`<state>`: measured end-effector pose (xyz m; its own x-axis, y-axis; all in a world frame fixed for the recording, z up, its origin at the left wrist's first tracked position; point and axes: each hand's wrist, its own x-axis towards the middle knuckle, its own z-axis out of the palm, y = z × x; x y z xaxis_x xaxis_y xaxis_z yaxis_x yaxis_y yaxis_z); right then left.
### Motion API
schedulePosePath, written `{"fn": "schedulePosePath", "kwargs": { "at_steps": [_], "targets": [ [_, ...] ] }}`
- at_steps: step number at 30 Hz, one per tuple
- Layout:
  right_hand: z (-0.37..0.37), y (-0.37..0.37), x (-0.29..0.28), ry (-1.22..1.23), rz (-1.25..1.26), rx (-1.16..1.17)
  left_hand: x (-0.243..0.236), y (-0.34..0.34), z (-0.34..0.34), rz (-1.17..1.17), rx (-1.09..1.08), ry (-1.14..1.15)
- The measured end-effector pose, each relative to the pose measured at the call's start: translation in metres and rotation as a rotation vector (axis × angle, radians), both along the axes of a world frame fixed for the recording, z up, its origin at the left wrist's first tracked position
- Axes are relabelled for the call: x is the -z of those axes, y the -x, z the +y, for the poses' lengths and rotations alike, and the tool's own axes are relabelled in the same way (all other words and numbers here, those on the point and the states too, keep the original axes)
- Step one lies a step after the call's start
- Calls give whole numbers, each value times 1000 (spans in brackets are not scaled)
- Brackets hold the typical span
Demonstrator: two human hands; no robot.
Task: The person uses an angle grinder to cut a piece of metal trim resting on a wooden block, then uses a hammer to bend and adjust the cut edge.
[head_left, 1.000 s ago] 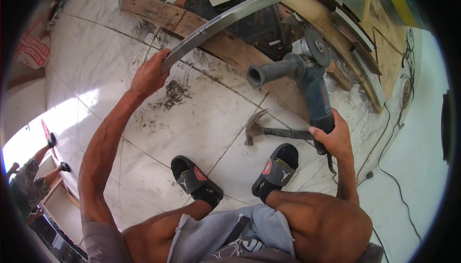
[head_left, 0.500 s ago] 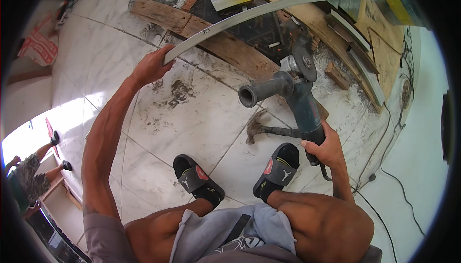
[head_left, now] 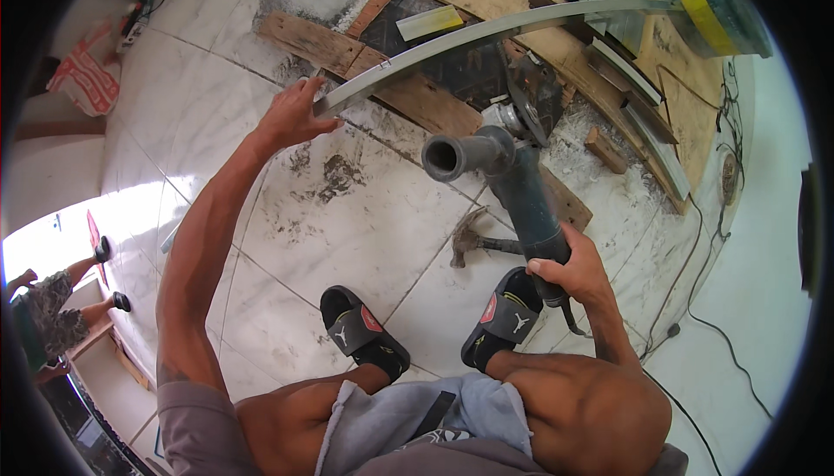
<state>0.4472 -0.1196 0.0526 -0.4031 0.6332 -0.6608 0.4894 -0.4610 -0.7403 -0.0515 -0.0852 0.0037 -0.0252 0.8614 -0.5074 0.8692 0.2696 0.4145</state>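
While the angle grinder [head_left: 525,191] is gripped by its rear body in the right hand [head_left: 572,266], the metal bar [head_left: 469,39] is met at its near end by the left hand [head_left: 295,115], fingers spread; its long axis is angled away rightward, beyond the cutting disc [head_left: 526,113].

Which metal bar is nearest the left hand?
The long silver bar, its near end at the left hand, stretching toward the yellow-banded container; the other metal pieces are shorter and farther off.
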Motion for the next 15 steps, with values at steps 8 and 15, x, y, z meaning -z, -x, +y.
{"fn": "schedulePosePath", "kwargs": {
  "at_steps": [8,15],
  "targets": [
    [22,72,-43,285,364,-23,-70,-121,-58,-260,81,-657],
    [18,108,-64,328,482,-113,-92,-129,-75,-371,-72,-716]
  ]
}}
